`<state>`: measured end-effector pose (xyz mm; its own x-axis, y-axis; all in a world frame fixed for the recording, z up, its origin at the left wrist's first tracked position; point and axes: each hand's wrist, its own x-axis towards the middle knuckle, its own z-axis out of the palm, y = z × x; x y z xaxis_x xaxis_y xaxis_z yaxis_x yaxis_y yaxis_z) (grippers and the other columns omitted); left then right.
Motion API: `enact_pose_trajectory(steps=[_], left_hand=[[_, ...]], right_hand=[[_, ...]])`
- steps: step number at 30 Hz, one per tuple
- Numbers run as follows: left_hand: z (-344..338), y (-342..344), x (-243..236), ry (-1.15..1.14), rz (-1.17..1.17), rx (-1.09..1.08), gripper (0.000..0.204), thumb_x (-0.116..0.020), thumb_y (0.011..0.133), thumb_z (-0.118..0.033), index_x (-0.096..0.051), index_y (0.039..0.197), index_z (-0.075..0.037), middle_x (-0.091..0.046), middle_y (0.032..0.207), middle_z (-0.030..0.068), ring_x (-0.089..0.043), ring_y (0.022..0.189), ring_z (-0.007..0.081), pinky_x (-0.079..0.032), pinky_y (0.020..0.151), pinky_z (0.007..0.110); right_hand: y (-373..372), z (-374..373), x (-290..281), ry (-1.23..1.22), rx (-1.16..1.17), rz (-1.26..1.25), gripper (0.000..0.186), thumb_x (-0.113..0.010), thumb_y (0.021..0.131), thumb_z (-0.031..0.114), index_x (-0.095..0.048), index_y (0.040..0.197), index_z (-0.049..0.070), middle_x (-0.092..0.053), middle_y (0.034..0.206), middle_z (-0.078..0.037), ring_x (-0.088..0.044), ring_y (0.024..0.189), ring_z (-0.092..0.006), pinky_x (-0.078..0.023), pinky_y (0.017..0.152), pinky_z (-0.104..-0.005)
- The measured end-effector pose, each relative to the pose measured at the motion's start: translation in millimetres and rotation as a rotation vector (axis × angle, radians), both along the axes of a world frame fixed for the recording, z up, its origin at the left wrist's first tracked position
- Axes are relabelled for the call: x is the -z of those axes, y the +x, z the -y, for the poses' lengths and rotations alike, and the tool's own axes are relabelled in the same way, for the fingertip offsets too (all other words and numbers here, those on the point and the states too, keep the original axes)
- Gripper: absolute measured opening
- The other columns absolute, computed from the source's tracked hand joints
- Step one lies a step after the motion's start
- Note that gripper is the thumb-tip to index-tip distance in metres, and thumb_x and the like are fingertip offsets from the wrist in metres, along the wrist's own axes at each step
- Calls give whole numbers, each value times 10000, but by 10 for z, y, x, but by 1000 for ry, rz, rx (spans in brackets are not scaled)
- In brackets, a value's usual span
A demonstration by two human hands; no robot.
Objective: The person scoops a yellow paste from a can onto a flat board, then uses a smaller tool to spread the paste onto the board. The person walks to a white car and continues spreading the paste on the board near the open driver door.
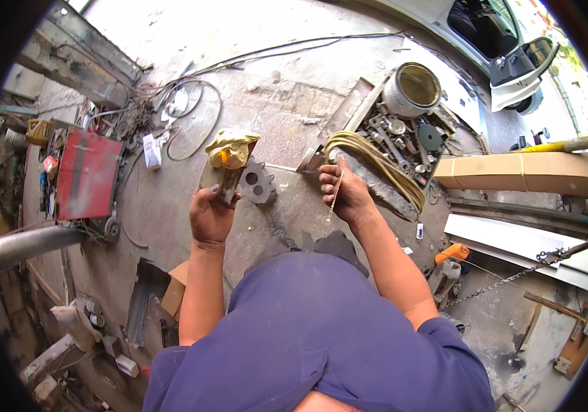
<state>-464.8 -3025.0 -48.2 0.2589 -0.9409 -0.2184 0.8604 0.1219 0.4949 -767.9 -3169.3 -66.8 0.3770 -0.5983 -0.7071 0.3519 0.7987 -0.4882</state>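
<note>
"Progress from your end?"

"My left hand (pixel 211 216) is gripping a boxy, worn metal piece (pixel 212 178), and a crumpled yellowish wrap (pixel 239 143) is covering its top. My right hand (pixel 349 192) is closing its fingers around a thin rod (pixel 336 197), one end pointing down toward my body."

"So what's done, what's left?"

"Both are sitting in my grip off the floor (pixel 266 96), so I'm judging the picking-up as done. I'm seeing no contact between rod and piece. Setting either down is remaining undone. How finished the piece is, I can't tell; the wrap is hiding its top."

"Edges and room?"

"A grey block (pixel 258 185) with round holes is lying on the floor between my hands, lower than both, so I'm treating that gap as free only above it. Just beside my right hand, a tan coil (pixel 409 190) is crowding that side, with loose metal parts (pixel 380 130) and a round tin (pixel 393 99) beyond. Leftward, I'm getting more open floor before the red cabinet (pixel 88 175). Far right, a long carton (pixel 521 172) is closing things off."
</note>
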Motion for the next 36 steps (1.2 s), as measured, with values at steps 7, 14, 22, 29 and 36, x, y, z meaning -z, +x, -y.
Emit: enact_pose_trajectory(steps=[7, 14, 22, 29, 36], left_hand=[[-520, 170, 107, 123, -27, -102, 460, -625, 931, -115, -688, 1370, 9, -762, 1306, 158, -752, 1146, 311, -627, 911, 485], [-666, 317, 293, 207, -22, -178, 466, -615, 952, -158, -677, 1393, -21, -759, 1325, 124, -731, 1196, 286, -604, 976, 480], [-75, 346, 69, 202, -47, -170, 522, -559, 1010, -105, -576, 1500, 75, -690, 1470, 189, -666, 1371, 346, -484, 1211, 567], [403, 523, 156, 214, -15, -171, 484, -554, 1054, -133, -594, 1511, 20, -685, 1496, 145, -639, 1407, 307, -456, 1250, 545], [815, 1013, 243, 212, -82, -138, 430, -570, 1065, -135, -629, 1470, -5, -706, 1465, 122, -653, 1378, 282, -474, 1208, 505]], right_hand=[[973, -138, 61, 117, -406, -73, 697, -430, 1141, 682, -665, 1120, 27, -628, 834, -16, -527, 618, -111, -451, 509, -264], [1389, 25, 660, 218, -447, -231, 716, -368, 1159, 672, -655, 1084, 20, -488, 726, 15, -436, 576, -120, -385, 492, -294], [2081, 613, 1109, -102, -487, -388, 680, -463, 1160, 616, -715, 1108, -14, -650, 845, -66, -614, 729, -203, -530, 668, -403], [2770, 966, 754, -149, -493, -277, 664, -545, 1144, 592, -728, 994, -28, -733, 881, -157, -668, 727, -238, -557, 662, -431], [3227, 1237, 1380, 38, -470, -129, 539, -473, 1200, 438, -705, 1245, -46, -794, 1112, -149, -782, 960, -263, -658, 872, -446]])
